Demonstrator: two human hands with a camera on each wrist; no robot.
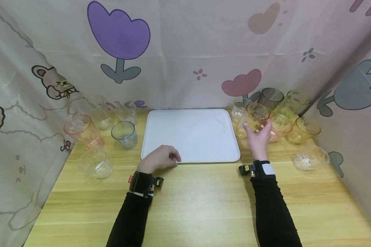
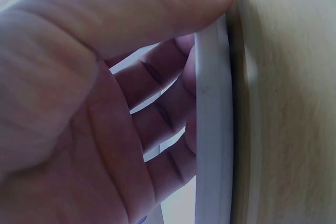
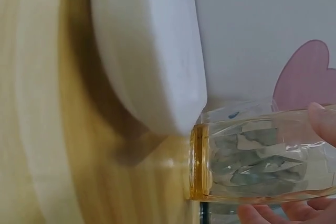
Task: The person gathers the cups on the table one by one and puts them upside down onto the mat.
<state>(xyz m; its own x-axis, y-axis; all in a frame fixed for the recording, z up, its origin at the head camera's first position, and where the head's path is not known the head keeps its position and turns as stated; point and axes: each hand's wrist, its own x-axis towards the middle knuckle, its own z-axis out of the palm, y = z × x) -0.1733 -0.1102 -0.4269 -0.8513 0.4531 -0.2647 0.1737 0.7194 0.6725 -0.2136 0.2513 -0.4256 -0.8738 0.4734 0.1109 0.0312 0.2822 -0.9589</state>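
Wooden desk (image 1: 204, 206), walled by flower-printed cloth (image 1: 185, 51), is shared by a white tray (image 1: 191, 133) gripped at its near edge by the left hand (image 1: 159, 159) and a yellow-tinted cup (image 1: 254, 120) clasped by the right hand (image 1: 259, 139).

On the curtain (image 1: 185, 51) behind the white tray (image 1: 190, 135), a few purple letters showed just above the tray's far left corner, partly hidden by the clear cups (image 1: 111, 115); they seemed to end in "ce". No other text, number or brand could be read.
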